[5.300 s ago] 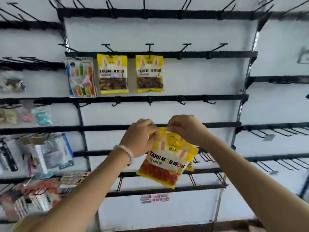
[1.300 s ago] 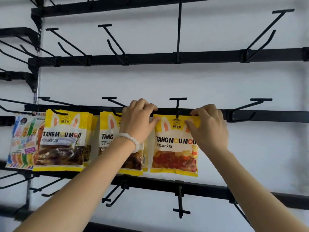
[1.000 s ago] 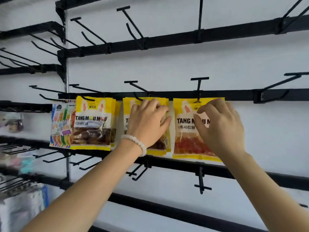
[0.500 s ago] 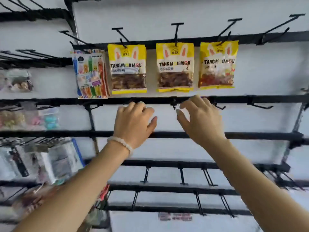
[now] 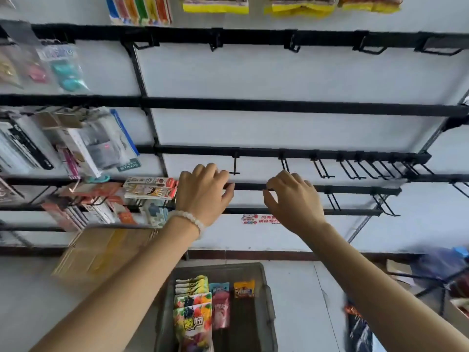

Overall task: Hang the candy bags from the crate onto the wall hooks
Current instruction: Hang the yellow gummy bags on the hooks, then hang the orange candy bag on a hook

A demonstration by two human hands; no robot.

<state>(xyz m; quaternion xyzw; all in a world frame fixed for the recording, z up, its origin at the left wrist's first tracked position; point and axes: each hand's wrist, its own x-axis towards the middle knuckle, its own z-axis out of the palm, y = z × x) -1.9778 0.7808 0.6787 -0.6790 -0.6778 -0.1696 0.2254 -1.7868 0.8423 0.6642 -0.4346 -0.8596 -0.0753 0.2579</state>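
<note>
Hands: left hand (image 5: pixel 203 194) and right hand (image 5: pixel 294 199) mid-frame, fingers loosely curled, holding nothing.
Risk: grabbing several bags (image 5: pixel 194 308) from the crate (image 5: pixel 269 301) at bottom centre; some may slip.

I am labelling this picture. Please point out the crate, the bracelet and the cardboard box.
crate (image 5: pixel 269 295): head view, right wall.
bracelet (image 5: pixel 189 216): head view, beads on left wrist.
cardboard box (image 5: pixel 101 250): head view, top face.
</note>
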